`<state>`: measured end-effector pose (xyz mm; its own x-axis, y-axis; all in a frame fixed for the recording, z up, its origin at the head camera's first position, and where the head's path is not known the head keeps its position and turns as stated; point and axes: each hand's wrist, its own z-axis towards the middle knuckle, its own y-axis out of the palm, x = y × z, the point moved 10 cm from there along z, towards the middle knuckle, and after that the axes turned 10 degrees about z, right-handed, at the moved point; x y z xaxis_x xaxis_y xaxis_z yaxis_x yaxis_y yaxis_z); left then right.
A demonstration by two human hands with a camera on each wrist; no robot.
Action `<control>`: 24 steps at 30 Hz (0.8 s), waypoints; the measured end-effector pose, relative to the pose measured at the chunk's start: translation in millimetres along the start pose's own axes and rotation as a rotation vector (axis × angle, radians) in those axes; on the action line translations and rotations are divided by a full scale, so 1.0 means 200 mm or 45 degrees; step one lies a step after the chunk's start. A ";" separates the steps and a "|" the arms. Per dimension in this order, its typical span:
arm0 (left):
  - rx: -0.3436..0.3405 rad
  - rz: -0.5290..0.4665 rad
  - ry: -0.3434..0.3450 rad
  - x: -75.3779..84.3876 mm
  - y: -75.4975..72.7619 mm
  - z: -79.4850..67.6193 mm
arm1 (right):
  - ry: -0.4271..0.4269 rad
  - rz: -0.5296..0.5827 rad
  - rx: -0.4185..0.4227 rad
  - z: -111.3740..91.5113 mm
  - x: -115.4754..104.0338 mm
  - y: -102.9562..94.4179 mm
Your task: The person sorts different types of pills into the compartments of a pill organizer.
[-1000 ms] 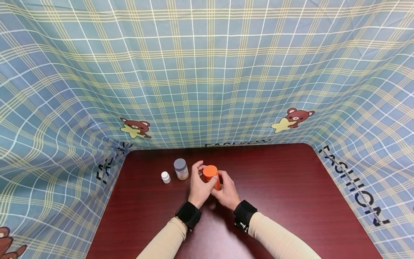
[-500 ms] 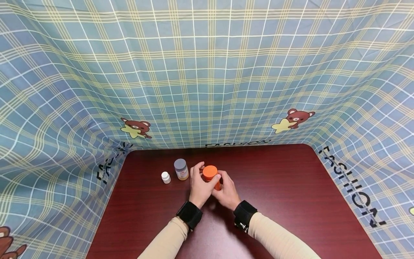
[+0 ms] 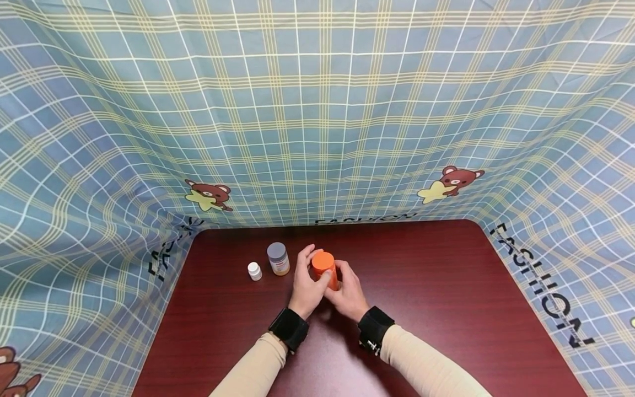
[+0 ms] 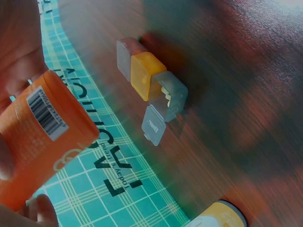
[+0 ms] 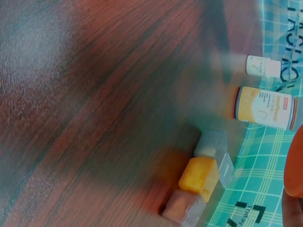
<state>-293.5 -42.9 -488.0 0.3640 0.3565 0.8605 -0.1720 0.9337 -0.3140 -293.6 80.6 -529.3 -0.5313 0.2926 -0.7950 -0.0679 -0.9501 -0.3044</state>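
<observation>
An orange bottle with an orange cap point(image 3: 323, 261) stands upright between both hands in the head view. My left hand point(image 3: 307, 289) curls round its cap end, thumb across the front. Lower down, my right hand point(image 3: 349, 295) grips the bottle's body from the right. In the left wrist view the orange bottle point(image 4: 47, 127) shows a barcode, with fingers on either side. A small pill box of three joined compartments, its orange one point(image 4: 147, 73) in the middle, lies on the table beyond. Its clear compartment point(image 4: 171, 97) has the lid point(image 4: 154, 125) hanging open and pale pills inside.
To the left on the dark red table point(image 3: 421, 275) stand a grey-capped supplement bottle point(image 3: 279, 260) and a small white bottle point(image 3: 254, 271). A plaid curtain point(image 3: 322, 138) rises along the table's back and sides. The hands hide the pill box in the head view.
My left thumb swung right across the bottle's front half a second ago and is now back to the left. My left fingers shifted slightly; the right hand kept its hold in place.
</observation>
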 end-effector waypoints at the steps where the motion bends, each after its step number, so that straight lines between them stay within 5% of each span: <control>1: 0.012 0.019 0.003 0.00 0.00 0.00 | 0.000 0.007 -0.006 0.00 0.00 0.00; 8: 0.142 0.147 -0.098 -0.02 -0.05 0.00 | 0.018 0.043 -0.019 0.00 0.00 0.02; 14: 0.042 -0.042 -0.047 0.07 -0.05 0.01 | 0.046 0.039 -0.007 -0.01 0.01 0.01; 17: -0.006 -0.092 -0.007 0.03 -0.02 0.01 | 0.021 0.019 -0.002 -0.01 0.00 0.00; 24: 0.097 0.152 -0.056 -0.01 -0.04 -0.01 | -0.047 0.015 -0.009 -0.01 -0.03 0.01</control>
<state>-291.7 -50.8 -487.8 0.2964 0.4611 0.8364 -0.2815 0.8790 -0.3849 -289.9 77.0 -526.2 -0.5631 0.2769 -0.7786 -0.0553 -0.9527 -0.2988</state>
